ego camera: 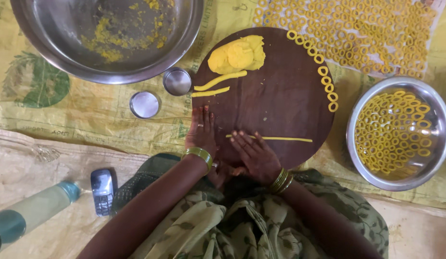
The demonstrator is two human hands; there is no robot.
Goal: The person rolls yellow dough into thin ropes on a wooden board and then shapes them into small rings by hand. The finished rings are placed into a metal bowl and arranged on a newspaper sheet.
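Yellow printed sack sheet (pixel 88 110) under bowls; dark phone screen (pixel 101 182) bottom-left.

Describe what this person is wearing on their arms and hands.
Both forearms are bare, with no sleeves. The left hand has a broad green-gold bangle at the wrist and a ring on one finger. The right hand has several thin gold-green bangles stacked together.

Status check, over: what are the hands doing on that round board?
Left hand flat on board. Right hand on thin dough strand. Dough lump and rings well apart.
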